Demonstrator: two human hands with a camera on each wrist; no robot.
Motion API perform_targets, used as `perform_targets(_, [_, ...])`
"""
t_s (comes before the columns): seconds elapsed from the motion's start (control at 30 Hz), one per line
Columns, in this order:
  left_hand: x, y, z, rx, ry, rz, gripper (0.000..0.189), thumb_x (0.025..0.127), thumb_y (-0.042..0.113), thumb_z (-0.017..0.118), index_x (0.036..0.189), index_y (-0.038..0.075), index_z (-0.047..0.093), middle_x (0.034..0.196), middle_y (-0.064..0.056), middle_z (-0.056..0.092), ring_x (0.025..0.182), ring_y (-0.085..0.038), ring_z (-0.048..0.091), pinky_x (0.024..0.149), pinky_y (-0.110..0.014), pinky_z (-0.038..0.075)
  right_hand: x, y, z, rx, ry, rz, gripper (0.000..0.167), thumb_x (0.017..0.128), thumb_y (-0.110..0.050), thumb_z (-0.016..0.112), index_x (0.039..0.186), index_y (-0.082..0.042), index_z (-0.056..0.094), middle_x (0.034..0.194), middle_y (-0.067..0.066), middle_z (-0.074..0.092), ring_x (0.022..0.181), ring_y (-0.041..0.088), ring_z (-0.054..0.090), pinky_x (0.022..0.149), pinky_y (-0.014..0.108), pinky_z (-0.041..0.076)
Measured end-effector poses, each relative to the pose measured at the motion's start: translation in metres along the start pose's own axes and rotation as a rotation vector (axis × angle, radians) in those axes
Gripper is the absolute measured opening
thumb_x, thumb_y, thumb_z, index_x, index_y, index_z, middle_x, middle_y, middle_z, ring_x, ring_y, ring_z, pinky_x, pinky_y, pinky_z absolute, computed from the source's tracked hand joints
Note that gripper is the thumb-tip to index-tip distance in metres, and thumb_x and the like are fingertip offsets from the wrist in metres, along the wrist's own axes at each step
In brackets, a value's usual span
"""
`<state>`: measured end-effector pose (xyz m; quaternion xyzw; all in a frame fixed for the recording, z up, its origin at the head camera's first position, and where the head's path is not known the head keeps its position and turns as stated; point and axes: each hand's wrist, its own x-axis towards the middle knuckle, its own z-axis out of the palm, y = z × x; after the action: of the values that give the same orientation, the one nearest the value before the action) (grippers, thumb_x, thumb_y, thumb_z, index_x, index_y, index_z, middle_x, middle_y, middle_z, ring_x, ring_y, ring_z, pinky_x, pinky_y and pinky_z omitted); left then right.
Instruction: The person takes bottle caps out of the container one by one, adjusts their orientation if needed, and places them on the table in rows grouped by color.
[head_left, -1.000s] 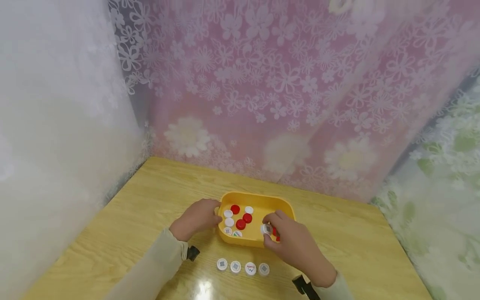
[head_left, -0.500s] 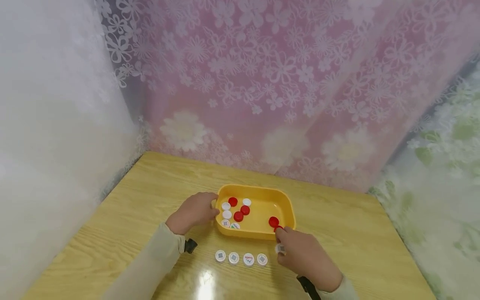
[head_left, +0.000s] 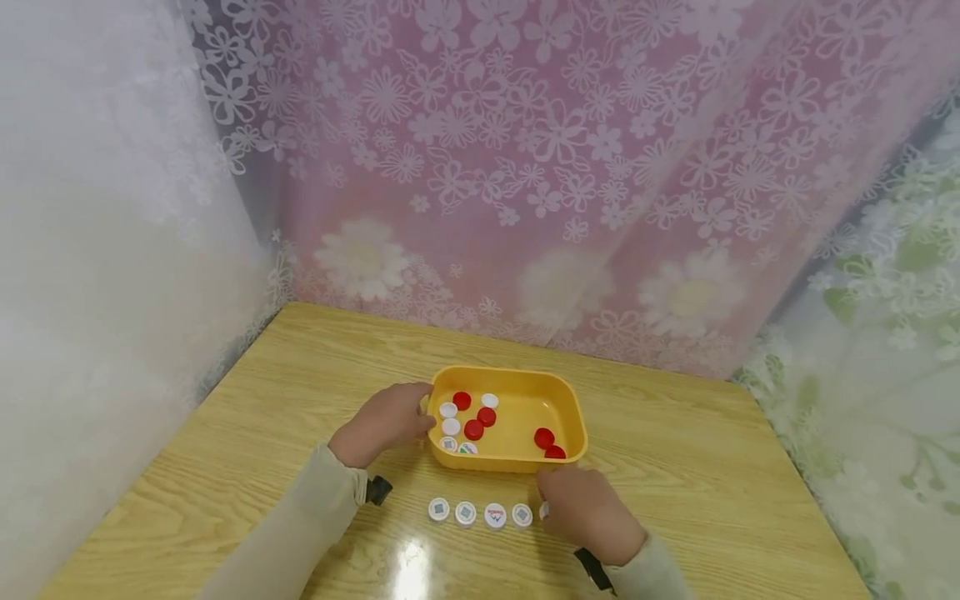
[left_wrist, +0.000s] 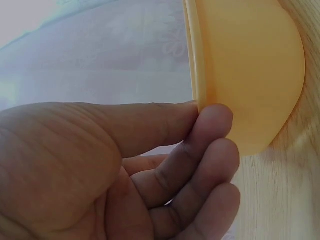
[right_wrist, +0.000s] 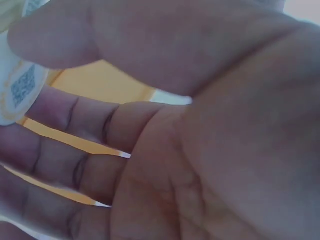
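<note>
My left hand pinches the left rim of a yellow plastic tray between thumb and forefinger; the left wrist view shows the tray's outer wall close up. In front of the tray, my right hand holds a white bottle cap with a printed square code. This cap is at the right end of a row of several white caps on the table, mostly hidden by the hand in the head view. Inside the tray lie red caps and white caps, mainly to the left.
Two red caps sit in the tray's front right corner. The wood-grain table meets a pink floral curtain at the back, with pale cloth on the left and a green leafy one on the right.
My right hand has carried the white cap out from over the tray, over its front rim, down to the right end of the row. The left hand keeps its grip on the rim.
</note>
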<state>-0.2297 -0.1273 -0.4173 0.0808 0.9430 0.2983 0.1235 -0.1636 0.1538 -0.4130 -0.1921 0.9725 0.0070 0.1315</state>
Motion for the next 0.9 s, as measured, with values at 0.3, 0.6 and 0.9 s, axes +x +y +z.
perform_targets(0.3, [-0.002, 0.001, -0.002, 0.023, -0.003, 0.002, 0.06, 0.099, 0.02, 0.07, 0.152, 0.003, 0.049, 0.077, 0.003, 0.065, 0.065, -0.013, 0.061, 0.068, -0.031, 0.051, 0.007, -0.003, 0.012, -0.043, -0.02, -0.008, 0.023, 0.079, -0.013, 0.082, 0.081, -0.017, 0.059, 0.067, -0.002, 0.049, 0.061, 0.019, 0.045, 0.059, 0.032, 0.039])
perform_targets(0.6, [-0.002, 0.0, 0.002, 0.026, -0.002, 0.012, 0.06, 0.099, 0.02, 0.07, 0.153, 0.003, 0.049, 0.074, 0.004, 0.065, 0.063, -0.014, 0.059, 0.064, -0.03, 0.048, 0.011, 0.001, 0.019, -0.029, -0.013, -0.028, 0.017, 0.079, -0.012, 0.08, 0.083, -0.018, 0.064, 0.069, -0.004, 0.051, 0.062, 0.017, 0.046, 0.059, 0.033, 0.043])
perform_targets(0.9, [0.0, -0.001, 0.002, 0.035, -0.004, 0.031, 0.06, 0.099, 0.02, 0.07, 0.152, 0.002, 0.049, 0.077, 0.004, 0.065, 0.066, -0.013, 0.06, 0.07, -0.032, 0.052, 0.012, 0.001, 0.017, -0.021, -0.024, -0.021, 0.018, 0.081, -0.013, 0.081, 0.085, -0.018, 0.065, 0.07, -0.005, 0.051, 0.063, 0.016, 0.046, 0.06, 0.032, 0.043])
